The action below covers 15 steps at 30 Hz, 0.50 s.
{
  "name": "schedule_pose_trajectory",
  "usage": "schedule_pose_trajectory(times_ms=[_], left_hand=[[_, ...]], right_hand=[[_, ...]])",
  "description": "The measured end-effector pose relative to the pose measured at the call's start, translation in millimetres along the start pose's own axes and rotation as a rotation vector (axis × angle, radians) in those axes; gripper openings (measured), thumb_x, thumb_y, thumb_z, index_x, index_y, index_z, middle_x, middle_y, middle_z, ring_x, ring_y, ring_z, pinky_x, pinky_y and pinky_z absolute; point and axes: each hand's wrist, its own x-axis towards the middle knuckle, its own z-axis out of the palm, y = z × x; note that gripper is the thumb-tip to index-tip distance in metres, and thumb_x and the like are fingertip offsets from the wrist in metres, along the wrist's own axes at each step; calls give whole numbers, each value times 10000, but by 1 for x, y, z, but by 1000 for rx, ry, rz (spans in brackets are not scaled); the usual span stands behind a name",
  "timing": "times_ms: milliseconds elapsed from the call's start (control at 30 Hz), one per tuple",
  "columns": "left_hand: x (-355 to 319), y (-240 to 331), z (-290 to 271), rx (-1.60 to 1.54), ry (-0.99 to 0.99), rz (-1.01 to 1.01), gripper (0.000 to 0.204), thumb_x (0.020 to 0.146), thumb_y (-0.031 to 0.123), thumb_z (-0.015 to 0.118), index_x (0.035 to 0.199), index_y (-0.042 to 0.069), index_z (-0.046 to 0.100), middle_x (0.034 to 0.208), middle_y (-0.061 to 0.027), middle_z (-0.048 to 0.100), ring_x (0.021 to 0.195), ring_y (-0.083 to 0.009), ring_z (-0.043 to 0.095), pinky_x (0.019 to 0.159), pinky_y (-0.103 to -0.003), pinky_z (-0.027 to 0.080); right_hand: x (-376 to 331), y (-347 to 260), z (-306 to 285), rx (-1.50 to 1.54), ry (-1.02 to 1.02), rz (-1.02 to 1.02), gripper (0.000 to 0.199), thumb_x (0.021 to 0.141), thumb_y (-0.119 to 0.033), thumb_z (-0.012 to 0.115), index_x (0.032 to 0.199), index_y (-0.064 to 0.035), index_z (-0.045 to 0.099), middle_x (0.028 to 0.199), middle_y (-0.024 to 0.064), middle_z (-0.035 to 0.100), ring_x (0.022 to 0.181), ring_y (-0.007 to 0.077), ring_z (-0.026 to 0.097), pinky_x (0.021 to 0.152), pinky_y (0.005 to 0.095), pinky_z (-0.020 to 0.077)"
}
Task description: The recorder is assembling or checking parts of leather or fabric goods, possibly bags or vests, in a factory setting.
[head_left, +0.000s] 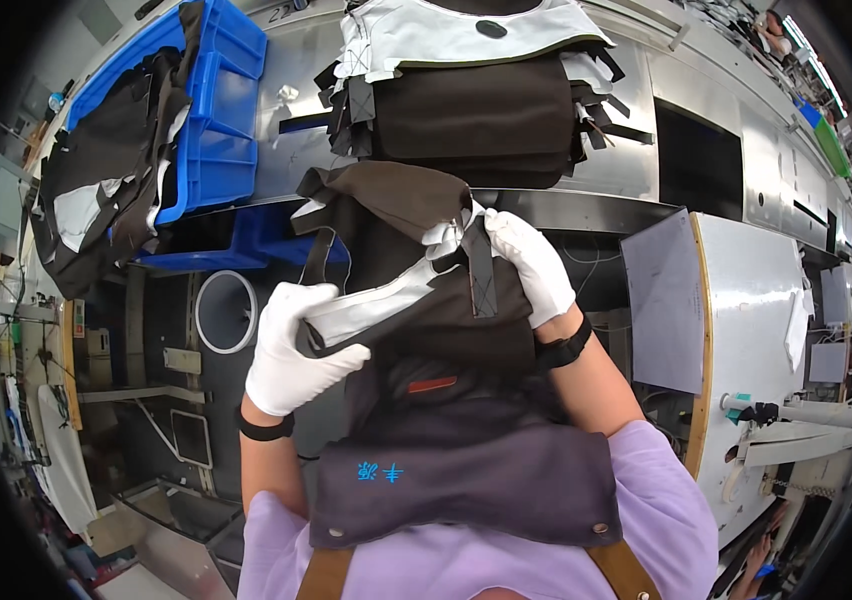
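Observation:
A dark brown fabric piece [386,195] with white lining and dark straps is spread between my two white-gloved hands, above my lap. My left hand [301,350] curves round its lower left edge, thumb on one side and fingers on the other. At its upper right, by a short strap with a stitched cross, my right hand [536,265] has its fingers closed on the fabric. The right fingertips are partly hidden by folds. More dark fabric hangs below the piece over my purple-grey apron [466,480].
A stack of similar brown pieces [471,110] with white tops lies on the metal table [296,130] ahead. At the far left, more pieces drape over a blue crate [216,130]. A grey round bin [226,312] stands left; a white-topped table [756,300] stands right.

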Motion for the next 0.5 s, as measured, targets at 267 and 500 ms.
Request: schedule_pose_trajectory(times_ms=[267,500], left_hand=[[-14,-11,35,455,52,161,552,589,56,864,1082,109,619,1235,-183,550,1135,-375,539,953,-460,464],[0,-12,42,-562,68,-598,371,900,76,625,1235,-1,484,1184,-118,607,1080,-175,593,925,-313,487]], right_hand=[[-8,17,8,276,16,177,153,976,-128,589,1090,-46,649,1030,-21,645,950,63,583,860,232,463],[-20,39,-7,16,-89,186,229,971,-128,588,1163,-4,597,1029,8,642,954,95,582,850,259,472]])
